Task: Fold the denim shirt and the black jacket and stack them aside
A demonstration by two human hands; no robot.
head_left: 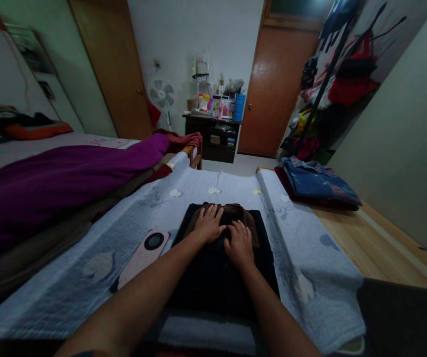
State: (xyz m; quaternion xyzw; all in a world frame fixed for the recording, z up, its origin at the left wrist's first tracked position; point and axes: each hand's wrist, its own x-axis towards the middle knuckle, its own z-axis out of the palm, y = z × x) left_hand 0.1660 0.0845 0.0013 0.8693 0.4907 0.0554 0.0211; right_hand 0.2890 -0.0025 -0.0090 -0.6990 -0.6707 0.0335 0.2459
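A folded black shirt (213,287) with a brown collar area lies in front of me on a light blue patterned cloth (220,183). My left hand (209,224) rests flat on the collar end, its fingers stretched out. Beside it, my right hand (240,243) presses on the same garment with fingers spread. The two thumbs nearly meet at the middle of the collar. Left of the garment lies a pink phone (142,258) with a round dark camera part, partly covered by my left forearm.
Folded clothes with a blue denim shirt (317,181) on top sit on the wooden surface (380,243) at right. A purple blanket (72,173) covers the left side. Farther off stand a white fan (161,94), a dark cabinet (209,139) and a brown door (269,89).
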